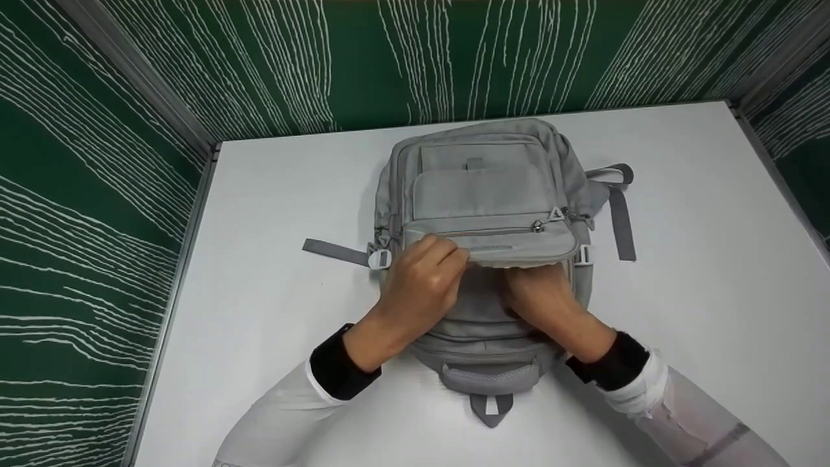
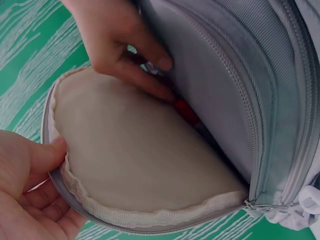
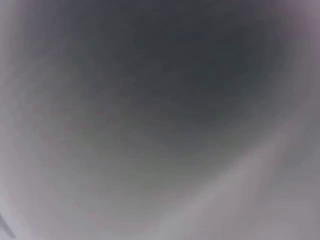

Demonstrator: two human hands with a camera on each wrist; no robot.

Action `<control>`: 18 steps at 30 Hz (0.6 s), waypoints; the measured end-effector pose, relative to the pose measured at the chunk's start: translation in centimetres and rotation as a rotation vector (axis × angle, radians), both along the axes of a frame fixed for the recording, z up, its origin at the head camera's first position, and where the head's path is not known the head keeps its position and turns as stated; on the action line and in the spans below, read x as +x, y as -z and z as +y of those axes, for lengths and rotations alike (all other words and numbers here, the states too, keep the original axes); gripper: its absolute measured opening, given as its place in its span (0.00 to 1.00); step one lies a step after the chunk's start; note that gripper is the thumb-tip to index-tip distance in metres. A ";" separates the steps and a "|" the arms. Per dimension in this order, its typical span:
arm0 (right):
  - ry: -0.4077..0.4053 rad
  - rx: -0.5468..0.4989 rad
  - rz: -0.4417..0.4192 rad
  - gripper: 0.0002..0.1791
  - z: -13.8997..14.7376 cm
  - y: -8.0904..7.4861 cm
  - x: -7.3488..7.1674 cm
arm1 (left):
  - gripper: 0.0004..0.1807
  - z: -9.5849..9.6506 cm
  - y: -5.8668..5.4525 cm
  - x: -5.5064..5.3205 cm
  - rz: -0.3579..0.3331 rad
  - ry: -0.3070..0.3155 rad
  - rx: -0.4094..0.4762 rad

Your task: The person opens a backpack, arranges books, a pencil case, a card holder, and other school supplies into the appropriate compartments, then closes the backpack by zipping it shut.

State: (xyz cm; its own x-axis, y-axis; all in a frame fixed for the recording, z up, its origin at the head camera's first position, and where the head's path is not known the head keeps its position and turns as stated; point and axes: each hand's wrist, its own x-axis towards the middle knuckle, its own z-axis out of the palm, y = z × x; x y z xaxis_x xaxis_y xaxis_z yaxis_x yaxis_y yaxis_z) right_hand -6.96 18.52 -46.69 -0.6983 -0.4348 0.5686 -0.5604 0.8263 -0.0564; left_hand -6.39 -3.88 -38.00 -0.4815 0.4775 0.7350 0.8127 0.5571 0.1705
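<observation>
A grey backpack (image 1: 483,194) lies on the white table, its carry handle toward me. My left hand (image 1: 425,279) pinches the edge of the unzipped front pocket flap (image 1: 519,246) and holds it up. The flap's beige lining (image 2: 120,145) shows in the left wrist view. My right hand (image 1: 545,295) reaches into the pocket, its fingers hidden from above. From the left wrist, its thumb and fingers show beside a small red thing (image 2: 186,111) deep in the pocket; I cannot tell whether they hold it. The right wrist view is a dark grey blur.
Loose grey straps stick out at the left (image 1: 334,251) and right (image 1: 622,224) of the bag. A zipper pull (image 1: 537,226) hangs on the flap. Green panels with white wavy lines (image 1: 363,65) stand around the table (image 1: 272,194).
</observation>
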 end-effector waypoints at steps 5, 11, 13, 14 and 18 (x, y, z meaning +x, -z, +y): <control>-0.195 -0.124 0.082 0.08 -0.3 -1.0 2.4 | 0.02 0.0 0.6 0.5 -0.015 0.005 -0.026; -0.344 -0.271 0.265 0.12 -1.1 -2.8 5.2 | 0.02 -0.2 1.7 1.3 0.002 0.009 -0.051; -0.335 -0.301 0.326 0.12 -1.3 -3.4 5.6 | 0.03 -0.3 2.2 1.6 0.014 0.004 -0.071; -0.320 -0.308 0.351 0.12 -1.3 -3.7 5.7 | 0.04 -0.3 2.4 1.8 0.018 0.000 -0.083; -0.246 -0.276 0.347 0.12 -1.1 -4.0 5.7 | 0.03 -0.4 3.4 2.6 0.017 -0.016 -0.136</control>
State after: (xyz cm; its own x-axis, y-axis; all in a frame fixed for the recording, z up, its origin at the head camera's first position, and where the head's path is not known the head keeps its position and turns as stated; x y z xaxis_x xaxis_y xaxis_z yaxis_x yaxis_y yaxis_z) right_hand -1.23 17.43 -42.72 -0.3437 -0.3636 0.8658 -0.7611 0.6479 -0.0301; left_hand -3.82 -4.24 -41.41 -0.4779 0.5656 0.6721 0.8058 0.5869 0.0791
